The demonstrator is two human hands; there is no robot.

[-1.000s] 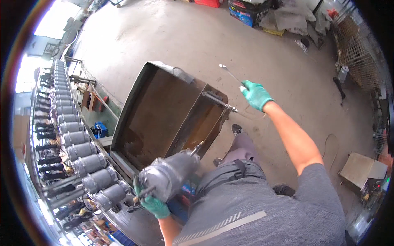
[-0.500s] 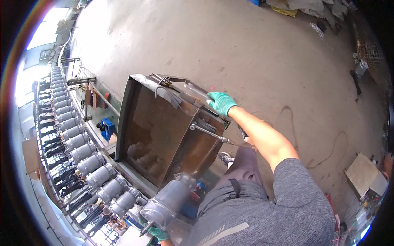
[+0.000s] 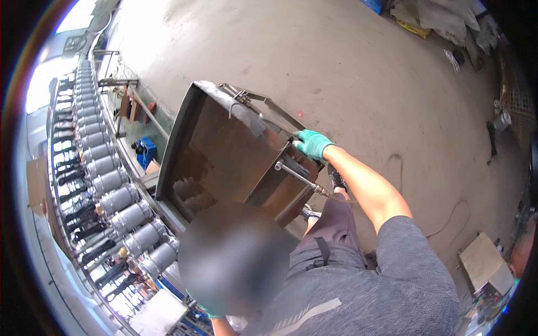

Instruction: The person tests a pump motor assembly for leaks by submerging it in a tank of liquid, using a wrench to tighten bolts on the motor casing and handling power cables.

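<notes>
My right hand [image 3: 314, 145], in a green glove, is at the near right corner of an open metal bin [image 3: 218, 148]. Its fingers are curled closed there, and I cannot make out what is in them. Across the bin's near compartment lies a metal rod tool [image 3: 302, 178] with a thin hose. A grey cloth [image 3: 238, 115] drapes over the bin's rim. My left hand [image 3: 210, 311], also green-gloved, shows only a sliver at the bottom. A round blurred patch covers its fingers and whatever is at them.
On the left a long conveyor [image 3: 134, 190] carries a row of grey cylindrical motors [image 3: 130, 217] with black cables. A blue crate [image 3: 147, 148] stands beyond the bin. A hose [image 3: 448, 221] trails over the floor, near a metal box [image 3: 485, 261]. Sacks [image 3: 440, 19] lie at the far right.
My right hand has moved slightly nearer and right; the blurred pale elongated thing beside it no longer shows. The grey motor over my left hand is now hidden by the blurred patch.
</notes>
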